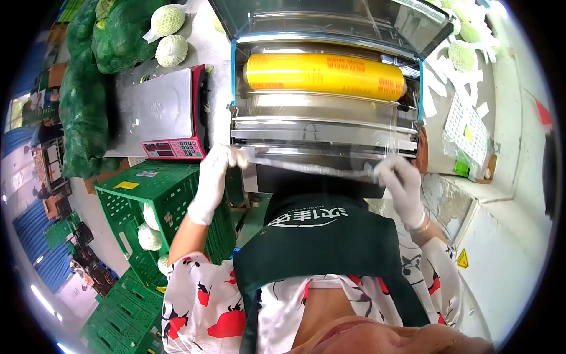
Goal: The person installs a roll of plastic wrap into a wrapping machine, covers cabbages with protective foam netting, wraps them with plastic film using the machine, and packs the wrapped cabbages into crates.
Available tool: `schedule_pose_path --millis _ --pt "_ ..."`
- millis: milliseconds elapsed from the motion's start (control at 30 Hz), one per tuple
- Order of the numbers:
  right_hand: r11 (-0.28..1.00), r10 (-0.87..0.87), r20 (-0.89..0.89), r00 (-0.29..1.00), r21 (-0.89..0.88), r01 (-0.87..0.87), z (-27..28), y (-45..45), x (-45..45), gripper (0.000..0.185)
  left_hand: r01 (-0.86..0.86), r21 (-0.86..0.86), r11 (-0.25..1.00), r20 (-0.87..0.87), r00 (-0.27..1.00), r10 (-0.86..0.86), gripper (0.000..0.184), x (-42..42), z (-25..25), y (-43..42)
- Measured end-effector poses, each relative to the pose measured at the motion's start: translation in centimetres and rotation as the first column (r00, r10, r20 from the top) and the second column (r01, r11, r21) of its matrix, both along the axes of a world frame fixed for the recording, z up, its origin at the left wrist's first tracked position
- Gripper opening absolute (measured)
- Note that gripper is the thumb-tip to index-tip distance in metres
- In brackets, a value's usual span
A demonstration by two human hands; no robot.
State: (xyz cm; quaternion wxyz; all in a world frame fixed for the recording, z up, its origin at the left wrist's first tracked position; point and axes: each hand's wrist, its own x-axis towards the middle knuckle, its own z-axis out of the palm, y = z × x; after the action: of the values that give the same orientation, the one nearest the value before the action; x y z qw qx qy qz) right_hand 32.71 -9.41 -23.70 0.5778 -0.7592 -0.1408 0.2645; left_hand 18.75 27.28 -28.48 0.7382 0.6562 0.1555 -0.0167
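A strip of clear plastic wrap stretches between my two white-gloved hands, its near edge bunched into a loose rope. My left hand pinches one end by the wrapping machine's front left corner. At the front right corner, my right hand grips the other end with curled fingers. Film runs back from my hands over the metal wrapping machine. Inside it lies a big yellow film roll with orange print, beneath a raised dark lid.
Left of the machine stands a scale with a red keypad. Green net sacks and foam-netted produce lie beyond. Green crates are stacked lower left. On the right are more netted produce and a white perforated sheet.
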Motion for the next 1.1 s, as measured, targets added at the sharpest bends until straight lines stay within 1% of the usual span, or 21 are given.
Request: schedule_pose_path --millis 33,100,133,167,233,333,367,433,500,567,633,667,767,800,833,900,967,1000,1033,1067,1100 --pt "0.999 0.039 -0.03 0.999 -0.006 -0.04 0.8 -0.7 -1.7 0.01 0.023 -0.053 0.998 0.003 1.0 -0.023 0.013 -1.9 0.3 -0.5" --pt "0.975 0.123 -0.186 0.975 -0.159 -0.154 2.5 -1.9 -4.7 0.008 0.01 0.052 0.999 -0.162 0.987 -0.001 0.004 -4.7 1.6 -3.3" --pt "0.973 0.12 -0.136 0.983 -0.183 -0.144 2.0 -2.4 -5.8 0.007 0.057 0.283 0.958 -0.176 0.984 -0.007 0.021 -5.7 1.1 -4.8" --pt "0.969 0.115 -0.088 0.989 -0.208 -0.132 0.9 -2.8 -7.2 0.007 0.13 0.563 0.816 -0.032 0.99 -0.136 0.038 -6.2 0.0 -5.5" --pt "0.962 -0.04 -0.034 0.999 -0.27 0.029 -2.9 -2.6 -8.8 0.007 0.316 0.861 0.398 -0.175 0.92 -0.351 0.045 -6.6 -3.3 -6.4" --pt "0.956 0.011 0.388 0.921 -0.274 0.104 -12.5 -1.9 -11.1 0.006 0.292 0.95 0.111 -0.206 0.853 -0.479 0.046 -6.4 -9.2 -7.0" --pt "0.961 0.038 0.477 0.878 -0.258 0.099 -13.8 -1.0 -11.6 0.006 0.271 0.954 0.13 -0.185 0.869 -0.458 0.044 -5.8 -9.5 -7.2" --pt "0.953 0.069 0.594 0.801 -0.277 0.124 -15.4 0.0 -12.6 0.005 0.254 0.917 0.308 -0.124 0.914 -0.385 0.038 -5.6 -10.2 -8.1" --pt "0.983 -0.096 0.204 0.974 -0.135 0.125 -15.6 0.4 -13.8 0.007 0.324 0.886 0.331 -0.153 0.879 -0.451 0.029 -6.4 -10.6 -9.0" --pt "0.992 -0.125 -0.221 0.967 -0.012 0.126 -16.6 0.2 -15.4 0.011 0.376 0.913 0.158 -0.227 0.79 -0.57 0.023 -8.4 -12.4 -9.7" --pt "0.985 -0.115 0.03 0.993 -0.128 0.118 -16.4 1.0 -16.9 0.016 0.364 0.925 0.109 -0.211 0.73 -0.65 0.023 -8.1 -10.9 -10.4" --pt "0.987 -0.158 -0.126 0.979 -0.062 0.151 -16.3 1.3 -17.4 0.027 0.495 0.857 0.147 -0.292 0.699 -0.652 0.021 -7.8 -9.5 -10.8" --pt "0.969 -0.123 -0.442 0.889 0.138 0.203 -14.6 2.4 -16.8 0.042 0.657 0.494 0.57 0.09 0.613 -0.785 0.019 -5.2 -8.9 -11.8" --pt "0.993 -0.001 -0.374 0.927 0.109 0.046 -13.5 1.7 -16.4 0.04 0.77 0.323 0.551 0.107 0.548 -0.829 0.019 -4.3 -7.5 -12.2" --pt "0.991 0.134 -0.279 0.951 0.058 -0.123 -13.6 0.2 -16.1 0.031 0.818 0.341 0.464 0.117 0.452 -0.884 0.019 -3.2 -6.5 -12.3" --pt "0.987 0.107 -0.23 0.967 -0.092 -0.131 -12.8 -3.3 -16.5 0.024 0.815 0.291 0.502 0.102 0.495 -0.863 0.018 0.3 -3.2 -10.8" --pt "0.993 -0.076 -0.415 0.907 -0.114 0.03 -14.6 -9.2 -17.1 0.022 0.378 0.704 0.601 0.211 0.697 -0.685 0.021 6.0 1.4 -8.7" --pt "0.963 -0.14 -0.362 0.922 -0.267 0.041 -16.7 -13.2 -17.8 0.024 0.133 0.882 0.451 0.175 0.798 -0.577 0.026 9.3 2.1 -7.1" --pt "0.909 -0.194 -0.299 0.934 -0.412 0.057 -18.7 -16.7 -18.7 0.027 -0.243 0.89 0.386 0.446 0.646 -0.62 0.038 14.1 1.7 -5.0" --pt "0.52 0.078 0.012 0.997 -0.854 -0.031 -20.0 -19.4 -20.2 0.032 -0.404 0.885 0.232 0.453 0.627 -0.634 0.045 18.3 2.5 -3.6" --pt "-0.033 0.466 0.118 0.877 -0.988 0.15 -20.4 -21.0 -21.2 0.038 -0.51 0.859 0.045 0.425 0.662 -0.617 0.053 21.3 4.2 -3.1"
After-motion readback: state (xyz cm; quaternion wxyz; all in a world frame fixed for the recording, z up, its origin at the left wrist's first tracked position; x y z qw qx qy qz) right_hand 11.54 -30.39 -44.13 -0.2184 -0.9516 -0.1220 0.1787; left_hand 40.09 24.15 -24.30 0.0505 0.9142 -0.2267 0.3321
